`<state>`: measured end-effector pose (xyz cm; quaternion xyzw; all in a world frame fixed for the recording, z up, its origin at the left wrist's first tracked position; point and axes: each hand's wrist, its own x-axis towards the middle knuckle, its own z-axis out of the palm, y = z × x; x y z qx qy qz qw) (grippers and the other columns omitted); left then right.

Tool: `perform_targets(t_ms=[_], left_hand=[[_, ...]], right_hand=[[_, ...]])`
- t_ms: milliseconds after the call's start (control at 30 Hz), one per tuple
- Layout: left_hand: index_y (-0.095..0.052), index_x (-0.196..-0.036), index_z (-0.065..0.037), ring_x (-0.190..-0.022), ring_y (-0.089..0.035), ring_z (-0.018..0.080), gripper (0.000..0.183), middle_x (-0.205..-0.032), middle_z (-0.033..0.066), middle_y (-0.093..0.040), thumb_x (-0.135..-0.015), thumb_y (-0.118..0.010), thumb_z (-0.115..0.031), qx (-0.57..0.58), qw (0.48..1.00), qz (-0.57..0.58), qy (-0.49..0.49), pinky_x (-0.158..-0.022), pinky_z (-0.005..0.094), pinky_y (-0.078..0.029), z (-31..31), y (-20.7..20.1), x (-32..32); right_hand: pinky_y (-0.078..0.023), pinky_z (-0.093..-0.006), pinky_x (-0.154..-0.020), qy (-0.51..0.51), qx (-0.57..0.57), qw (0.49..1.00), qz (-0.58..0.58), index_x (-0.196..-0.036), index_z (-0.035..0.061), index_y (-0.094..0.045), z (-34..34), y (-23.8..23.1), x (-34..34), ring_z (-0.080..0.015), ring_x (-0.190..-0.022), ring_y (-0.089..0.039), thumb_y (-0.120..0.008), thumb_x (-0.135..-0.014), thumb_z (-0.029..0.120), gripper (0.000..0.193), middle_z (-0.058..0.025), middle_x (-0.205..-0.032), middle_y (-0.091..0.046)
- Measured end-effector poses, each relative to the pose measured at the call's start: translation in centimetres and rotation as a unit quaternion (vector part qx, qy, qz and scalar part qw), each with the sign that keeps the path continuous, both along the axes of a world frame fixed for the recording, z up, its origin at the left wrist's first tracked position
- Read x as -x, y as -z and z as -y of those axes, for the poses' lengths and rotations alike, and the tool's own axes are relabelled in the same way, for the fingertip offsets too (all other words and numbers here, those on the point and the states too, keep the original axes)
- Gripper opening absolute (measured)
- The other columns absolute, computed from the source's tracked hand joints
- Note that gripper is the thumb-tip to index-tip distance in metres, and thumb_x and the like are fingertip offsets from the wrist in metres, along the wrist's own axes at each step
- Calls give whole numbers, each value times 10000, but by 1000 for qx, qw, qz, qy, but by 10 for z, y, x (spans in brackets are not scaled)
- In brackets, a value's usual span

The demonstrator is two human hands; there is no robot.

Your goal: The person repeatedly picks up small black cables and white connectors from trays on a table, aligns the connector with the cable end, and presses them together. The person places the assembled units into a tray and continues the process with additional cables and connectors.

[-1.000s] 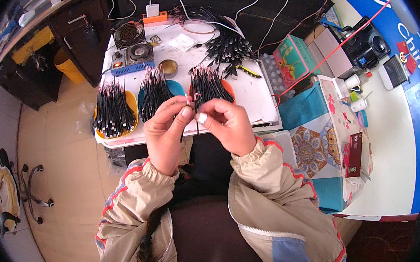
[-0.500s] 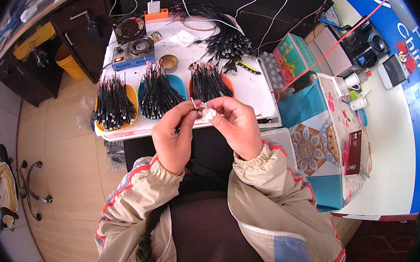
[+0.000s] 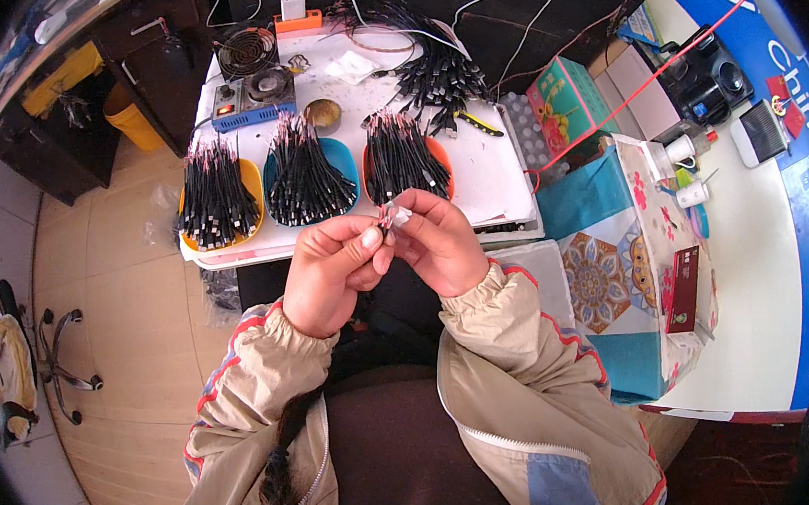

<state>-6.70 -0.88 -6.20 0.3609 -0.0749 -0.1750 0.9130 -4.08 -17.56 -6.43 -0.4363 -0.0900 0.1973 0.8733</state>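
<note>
In front of my body, just off the table's near edge, my left hand [image 3: 331, 270] is closed, with thumb and fingertips pinching a short dark cable [image 3: 386, 220]. Reddish wire ends stick up from the pinch. My right hand [image 3: 443, 246] is closed at the same spot, its thumb and forefinger against those wire ends, and something white [image 3: 401, 216] shows at its fingertips. Beyond the hands, bundles of short black cables with pinkish bare ends fill a yellow bowl [image 3: 255, 227], a blue bowl [image 3: 347, 163] and an orange bowl [image 3: 447, 160].
Behind the bowls are a blue bench device [image 3: 254, 119], a small fan [image 3: 247, 54], a round tin [image 3: 323, 115] and an orange power strip [image 3: 299, 23]. More black cables [image 3: 439, 73] are piled at the back, near yellow-black pliers [image 3: 478, 124]. A patterned cloth-covered box [image 3: 604, 280] stands at right.
My left hand has turned and dropped a little, its thumb now lying across the cable. Reddish wires show upright between my hands, where a thin pale end showed before. The right hand shifted slightly left.
</note>
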Motion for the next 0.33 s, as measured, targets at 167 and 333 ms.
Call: perform_targets(t_ms=[167,333], left_hand=[[-644,-982,27,-496,-338,38,143,-711,53,-604,-941,-547,-70,-11,999,-3,-36,-449,192,-238,2,1,-2],[-648,-1007,25,-496,-345,39,149,-728,58,-614,-937,-555,-68,-20,999,5,-35,-451,191,-247,4,7,-4]], right_hand=[[-483,-230,-749,-11,23,998,53,-1073,20,-530,12,-13,-2,-108,-858,-593,-597,-918,126,199,-40,-955,-613],[-476,-222,-763,76,211,958,181,-1081,18,-532,8,-13,-2,-112,-850,-602,-682,-871,211,322,-48,-958,-625]])
